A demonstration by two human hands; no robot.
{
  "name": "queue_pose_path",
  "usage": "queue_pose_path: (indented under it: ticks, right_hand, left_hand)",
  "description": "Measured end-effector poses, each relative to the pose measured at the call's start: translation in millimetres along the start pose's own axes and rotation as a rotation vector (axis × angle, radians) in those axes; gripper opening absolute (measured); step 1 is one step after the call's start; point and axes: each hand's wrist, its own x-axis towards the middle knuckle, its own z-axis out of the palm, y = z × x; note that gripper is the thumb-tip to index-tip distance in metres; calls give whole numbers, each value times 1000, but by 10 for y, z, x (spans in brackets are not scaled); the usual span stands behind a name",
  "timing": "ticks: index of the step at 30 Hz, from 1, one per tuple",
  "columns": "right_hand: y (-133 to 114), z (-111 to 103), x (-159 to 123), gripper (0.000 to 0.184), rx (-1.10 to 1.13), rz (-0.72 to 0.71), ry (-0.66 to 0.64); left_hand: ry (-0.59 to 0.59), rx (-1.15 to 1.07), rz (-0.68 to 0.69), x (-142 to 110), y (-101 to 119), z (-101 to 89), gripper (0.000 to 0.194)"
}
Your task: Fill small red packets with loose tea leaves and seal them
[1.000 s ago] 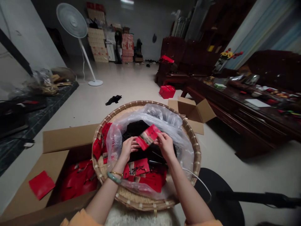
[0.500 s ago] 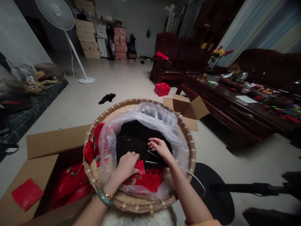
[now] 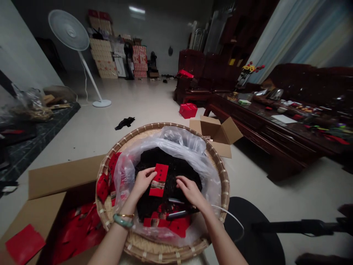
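1. Now your left hand (image 3: 142, 183) pinches a red paper packet (image 3: 159, 180) above dark loose tea (image 3: 171, 165).
2. Your open right hand (image 3: 191, 191) rests on the tea, just above black-handled scissors (image 3: 179, 214).
3. A clear plastic bag (image 3: 182, 141) lines a woven bamboo tray (image 3: 165, 125); beside it, a cardboard box (image 3: 60, 176) holds more red packets (image 3: 77, 232).

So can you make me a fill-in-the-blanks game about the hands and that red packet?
A flat red paper packet is held by the ____ hand.
A clear plastic bag lies in a round woven bamboo tray, and the right hand rests on the dark loose leaves ____ the bag.
A tall white pedestal fan stands on the ____.

Missing words: left, inside, floor.
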Motion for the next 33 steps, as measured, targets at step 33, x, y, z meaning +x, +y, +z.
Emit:
queue_pose_path:
  ticks: [33]
  right_hand:
    - [-279,212,295,18,-99,-229,278]
  left_hand:
    - [-91,395,226,-217,-92,55,29]
